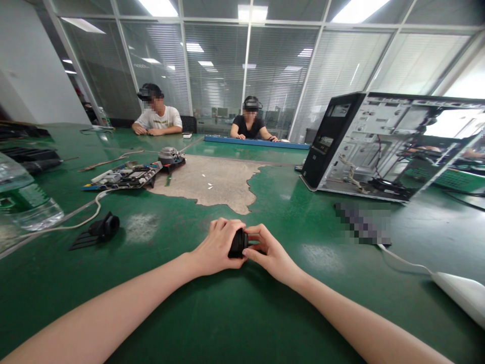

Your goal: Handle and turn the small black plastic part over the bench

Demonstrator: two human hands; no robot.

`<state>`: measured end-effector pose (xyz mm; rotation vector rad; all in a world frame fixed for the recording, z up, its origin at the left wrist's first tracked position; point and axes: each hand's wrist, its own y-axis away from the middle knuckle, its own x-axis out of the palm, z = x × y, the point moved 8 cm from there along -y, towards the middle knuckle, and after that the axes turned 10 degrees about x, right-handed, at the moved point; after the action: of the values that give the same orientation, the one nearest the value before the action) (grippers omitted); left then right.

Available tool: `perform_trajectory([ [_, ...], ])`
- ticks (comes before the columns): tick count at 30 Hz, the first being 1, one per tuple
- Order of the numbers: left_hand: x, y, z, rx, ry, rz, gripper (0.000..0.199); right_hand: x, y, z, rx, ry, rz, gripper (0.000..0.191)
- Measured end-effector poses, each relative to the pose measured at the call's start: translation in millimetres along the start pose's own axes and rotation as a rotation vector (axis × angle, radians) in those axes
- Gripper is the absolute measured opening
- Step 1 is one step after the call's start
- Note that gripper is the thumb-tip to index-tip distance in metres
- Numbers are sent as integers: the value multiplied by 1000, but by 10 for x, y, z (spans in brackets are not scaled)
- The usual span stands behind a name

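Both hands meet on a small black object (238, 243) low over the green table, near its front middle. It has a blocky body and what looks like a ringed round end facing right; much of it is hidden by fingers, so its exact kind does not show. My left hand (217, 245) wraps around the body from the left, thumb below and fingers over the top. From the right, my right hand (271, 253) is closed on the ringed end between thumb and fingertips. To the left lies a separate black plastic piece (102, 228) with a round opening and slotted flat part.
An open computer case (341, 144) stands at right, with a pixelated phone-like item (359, 225) and white device (462, 293) nearer. A circuit board (123, 177), white cable (96, 207) and plastic bottle (28, 194) are at left. Two people sit across the table (182, 313).
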<state>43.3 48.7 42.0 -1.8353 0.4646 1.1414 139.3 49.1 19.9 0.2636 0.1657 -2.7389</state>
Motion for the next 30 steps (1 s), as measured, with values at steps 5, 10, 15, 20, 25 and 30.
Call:
perform_trajectory([
  [5, -1, 0, -8, 0, -8, 0, 60, 16, 0, 9, -23, -81, 25, 21],
  [10, -3, -11, -10, 1, -1, 1, 60, -15, -25, -34, 26, -76, -9, 23],
  [15, -1, -9, -7, 0, -1, 1, 59, -12, -31, -38, 38, -36, -11, 30],
  [20, 2, -6, -12, 4, -15, 2, 61, 25, -20, 0, -32, -70, 34, 26],
  [25, -4, -13, -8, 4, -7, -6, 59, -16, -30, -2, -50, -93, -14, 17],
  [30, 3, -14, 5, -6, 7, 0, 59, -16, -39, -48, 34, -65, -23, 27],
])
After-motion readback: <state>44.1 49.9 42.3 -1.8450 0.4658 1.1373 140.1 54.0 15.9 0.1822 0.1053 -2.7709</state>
